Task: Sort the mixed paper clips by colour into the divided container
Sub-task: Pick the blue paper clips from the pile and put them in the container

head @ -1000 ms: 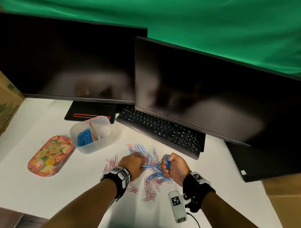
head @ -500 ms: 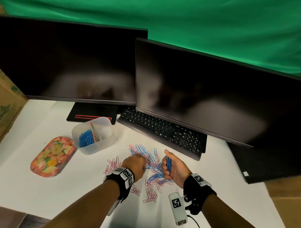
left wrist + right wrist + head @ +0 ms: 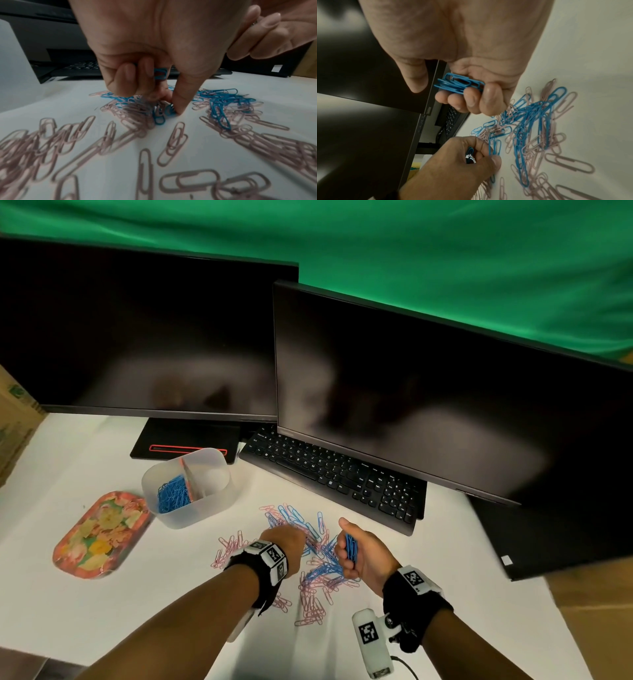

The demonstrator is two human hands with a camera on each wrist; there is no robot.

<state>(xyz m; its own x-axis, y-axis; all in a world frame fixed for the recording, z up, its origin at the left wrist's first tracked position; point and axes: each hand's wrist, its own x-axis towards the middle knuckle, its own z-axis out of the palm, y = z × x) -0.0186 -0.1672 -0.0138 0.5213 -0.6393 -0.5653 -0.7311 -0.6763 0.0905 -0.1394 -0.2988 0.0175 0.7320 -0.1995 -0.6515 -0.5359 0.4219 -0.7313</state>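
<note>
The right hand (image 3: 363, 553) is raised just above the table, fingers curled around a stack of blue clips (image 3: 458, 84), thumb lifted clear. The left hand (image 3: 287, 542) reaches down into the pile (image 3: 308, 559), its thumb and a fingertip closing on one blue clip (image 3: 169, 110) on the table — a few more blue ones are tucked under its curled fingers (image 3: 130, 75).

The pile of loose blue and pink clips lies on the white table (image 3: 102, 594) between and around the hands. Further left and back stands the container (image 3: 191, 508): blue clips fill its left half, and the right half looks empty.

These clips are likely light, stiff wire, smooth and prone to hooking together, so each is best pinched at a rounded end and lifted free.

Only the wrist views show the clips hidden in the left hand; only the head view shows the container's contents, plus a flowered tray (image 3: 99, 532), keyboard (image 3: 342, 474) and two dark monitors (image 3: 411, 405).
</note>
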